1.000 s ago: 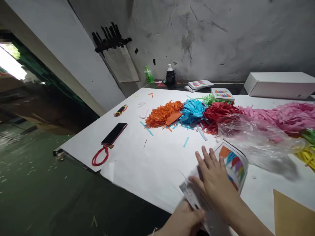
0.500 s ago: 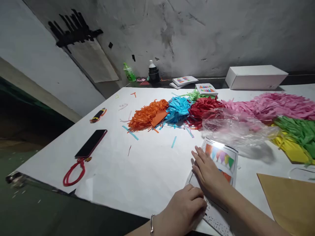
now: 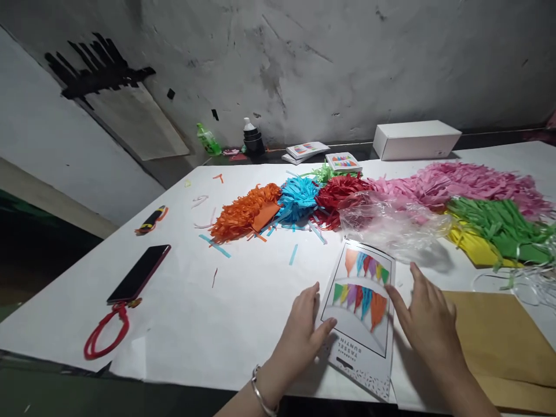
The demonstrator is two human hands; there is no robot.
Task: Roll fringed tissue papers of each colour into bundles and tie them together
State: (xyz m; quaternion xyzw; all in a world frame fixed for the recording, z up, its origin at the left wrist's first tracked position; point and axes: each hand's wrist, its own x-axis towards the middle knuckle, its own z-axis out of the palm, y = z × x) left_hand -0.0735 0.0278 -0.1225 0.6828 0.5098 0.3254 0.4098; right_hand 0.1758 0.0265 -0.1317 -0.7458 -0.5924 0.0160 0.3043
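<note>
A white printed tassel bunting card (image 3: 360,353), showing rows of coloured flags, lies on the table with its lettering upside down to me. My left hand (image 3: 299,333), a silver bangle on its wrist, rests at the card's left edge. Its thumb lies over the card while its fingers stretch along the side. Beyond the right edge, my right hand (image 3: 428,318) is spread, with its thumb tip at the card's edge. Just past the top of the card sits a crumpled clear plastic bag (image 3: 382,223).
Orange (image 3: 247,214), blue (image 3: 299,198), red (image 3: 339,197) and pink (image 3: 469,185) tissue tassels line the back. Green tassels (image 3: 499,226) lie over yellow paper (image 3: 473,243). Brown paper (image 3: 499,330) is at right, a phone (image 3: 139,274) at left. A white box (image 3: 412,142) stands behind.
My right hand has come off the card's face to its right side, uncovering the printed flags. My left hand has opened from a curled pose at the lower edge. The view has shifted right.
</note>
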